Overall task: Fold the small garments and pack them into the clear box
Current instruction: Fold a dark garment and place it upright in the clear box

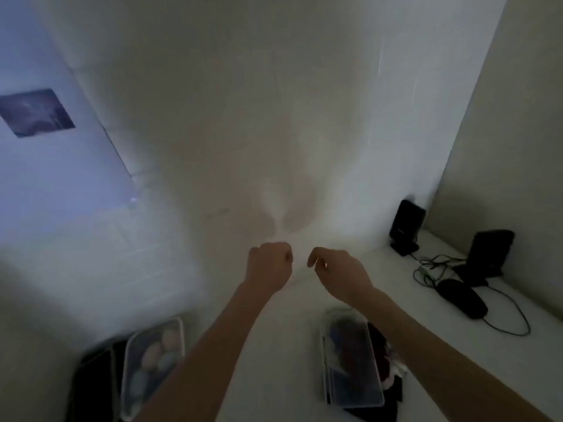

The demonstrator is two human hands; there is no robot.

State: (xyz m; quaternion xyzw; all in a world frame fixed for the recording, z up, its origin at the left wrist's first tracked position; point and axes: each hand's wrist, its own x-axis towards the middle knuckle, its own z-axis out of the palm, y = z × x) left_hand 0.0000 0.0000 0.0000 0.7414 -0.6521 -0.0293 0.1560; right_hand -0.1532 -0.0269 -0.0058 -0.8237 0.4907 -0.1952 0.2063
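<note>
Forearms extend toward 12 o'clock; left hand [269, 264] curled, holding nothing visible; right hand [336, 274] loosely curled, likewise; clear box [350, 360] of garments at 5 o'clock on table [292, 345].

Two clear boxes sit on the table [274, 360], one [152, 360] at the near left holding rolled garments [164, 351], the other [353, 367] at the near right. Both hands, left [269, 264] and right [338, 272], are raised between and beyond them. Far right, by the wall, stand two speakers [406, 226] with a mouse [463, 298] and cables [432, 269] in front.
</note>
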